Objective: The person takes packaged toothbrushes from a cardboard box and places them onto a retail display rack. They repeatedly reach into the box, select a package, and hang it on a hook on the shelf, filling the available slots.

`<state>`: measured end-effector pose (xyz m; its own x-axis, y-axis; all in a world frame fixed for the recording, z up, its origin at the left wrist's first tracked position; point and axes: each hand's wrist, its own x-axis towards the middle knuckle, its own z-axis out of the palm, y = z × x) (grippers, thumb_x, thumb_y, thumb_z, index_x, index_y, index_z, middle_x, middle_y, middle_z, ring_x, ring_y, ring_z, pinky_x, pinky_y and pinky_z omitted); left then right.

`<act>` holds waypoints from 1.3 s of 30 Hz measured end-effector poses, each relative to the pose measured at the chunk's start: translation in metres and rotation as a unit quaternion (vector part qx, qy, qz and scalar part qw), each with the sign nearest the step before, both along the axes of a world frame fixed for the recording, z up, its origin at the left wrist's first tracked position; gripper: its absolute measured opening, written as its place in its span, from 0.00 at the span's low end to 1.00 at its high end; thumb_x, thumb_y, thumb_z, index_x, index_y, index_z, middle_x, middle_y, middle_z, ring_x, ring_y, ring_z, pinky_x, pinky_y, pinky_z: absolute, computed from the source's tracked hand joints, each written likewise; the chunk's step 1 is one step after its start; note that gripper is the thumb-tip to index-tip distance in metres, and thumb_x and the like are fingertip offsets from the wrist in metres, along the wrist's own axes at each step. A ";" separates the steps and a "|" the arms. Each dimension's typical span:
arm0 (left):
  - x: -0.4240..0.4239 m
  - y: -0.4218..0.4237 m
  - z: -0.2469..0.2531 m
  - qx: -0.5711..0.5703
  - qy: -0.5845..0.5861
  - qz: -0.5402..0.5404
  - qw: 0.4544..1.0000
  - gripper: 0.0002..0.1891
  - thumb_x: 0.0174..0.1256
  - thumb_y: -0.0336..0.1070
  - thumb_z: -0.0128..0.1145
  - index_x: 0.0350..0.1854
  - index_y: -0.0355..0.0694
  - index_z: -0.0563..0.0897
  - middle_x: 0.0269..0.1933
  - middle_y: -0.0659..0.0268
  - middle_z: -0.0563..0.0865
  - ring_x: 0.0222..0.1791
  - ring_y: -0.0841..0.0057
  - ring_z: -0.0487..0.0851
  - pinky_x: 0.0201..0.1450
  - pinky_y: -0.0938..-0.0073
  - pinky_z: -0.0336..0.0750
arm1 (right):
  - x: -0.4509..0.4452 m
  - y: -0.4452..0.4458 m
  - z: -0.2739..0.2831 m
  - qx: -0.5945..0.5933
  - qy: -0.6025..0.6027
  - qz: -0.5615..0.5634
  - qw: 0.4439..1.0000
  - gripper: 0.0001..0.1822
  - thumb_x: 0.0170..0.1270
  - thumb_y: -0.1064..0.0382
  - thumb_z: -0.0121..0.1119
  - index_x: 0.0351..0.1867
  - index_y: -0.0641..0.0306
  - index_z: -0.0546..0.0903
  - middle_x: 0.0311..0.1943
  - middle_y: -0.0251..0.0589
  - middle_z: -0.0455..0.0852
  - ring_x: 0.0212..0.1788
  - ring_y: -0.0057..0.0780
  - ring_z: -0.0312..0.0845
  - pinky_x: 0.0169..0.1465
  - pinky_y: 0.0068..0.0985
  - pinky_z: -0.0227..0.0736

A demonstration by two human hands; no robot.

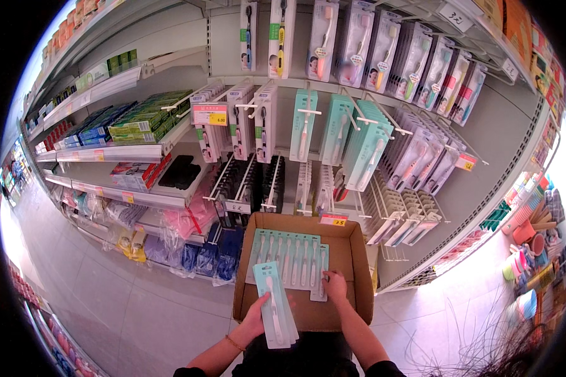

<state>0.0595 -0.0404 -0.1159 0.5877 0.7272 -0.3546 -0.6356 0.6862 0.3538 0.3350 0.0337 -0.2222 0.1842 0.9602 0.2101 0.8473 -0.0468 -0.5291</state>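
Note:
My left hand (255,315) holds a small fanned stack of packaged toothbrushes (274,306) in pale teal packs, above the near left part of an open cardboard box (358,311). Inside the box lies a row of several like toothbrush packs (287,261), overlapping side by side. My right hand (335,285) has its fingertips at the edge of the rightmost pack (320,278), which lies a little lower than the row; whether the fingers grip it cannot be told. More teal packs (368,146) hang on hooks beyond the box.
Metal display hooks (396,127) jut out above the box's far side, with other toothbrush packs (259,127) on them. Shelves at left hold toothpaste boxes (146,118) and bagged goods (179,259). A price tag (333,219) hangs by the box's far rim. Baskets and cups (523,259) stand at right.

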 end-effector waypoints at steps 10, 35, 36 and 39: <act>0.001 -0.001 0.002 0.015 0.006 -0.032 0.999 0.31 0.68 0.51 0.43 0.67 0.38 0.58 0.61 0.51 0.71 0.62 0.52 0.68 0.64 0.51 0.64 | -0.030 -0.005 0.029 -0.088 -0.022 0.057 0.994 0.23 0.53 0.63 0.58 0.53 0.64 0.74 0.50 0.52 0.78 0.51 0.49 0.75 0.52 0.39 0.72; -0.019 0.005 0.027 0.061 -0.053 0.062 0.995 0.34 0.66 0.57 0.42 0.68 0.40 0.57 0.62 0.50 0.69 0.60 0.52 0.70 0.61 0.48 0.65 | -0.074 -0.117 0.140 -0.229 -0.089 0.392 0.886 0.11 0.58 0.58 0.52 0.36 0.58 0.82 0.30 0.54 0.82 0.36 0.53 0.78 0.41 0.43 0.73; -0.018 0.005 0.028 0.058 -0.053 0.061 0.995 0.34 0.67 0.57 0.42 0.68 0.40 0.57 0.62 0.50 0.69 0.60 0.52 0.70 0.61 0.47 0.65 | -0.076 -0.119 0.153 -0.233 -0.100 0.391 0.885 0.11 0.58 0.57 0.52 0.36 0.58 0.82 0.29 0.54 0.83 0.35 0.53 0.79 0.41 0.43 0.73; -0.016 0.003 0.031 0.052 -0.044 0.061 0.996 0.34 0.67 0.58 0.41 0.68 0.40 0.57 0.62 0.50 0.69 0.60 0.52 0.70 0.61 0.47 0.65 | -0.078 -0.129 0.151 -0.251 -0.113 0.398 0.875 0.12 0.59 0.57 0.52 0.37 0.57 0.83 0.30 0.54 0.83 0.36 0.53 0.79 0.42 0.43 0.73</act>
<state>0.0431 -0.0371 -0.0845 0.5173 0.8259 -0.2243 -0.7440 0.5635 0.3589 0.2570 -0.0953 -0.0714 -0.5759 0.7478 -0.3303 0.7978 0.4261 -0.4265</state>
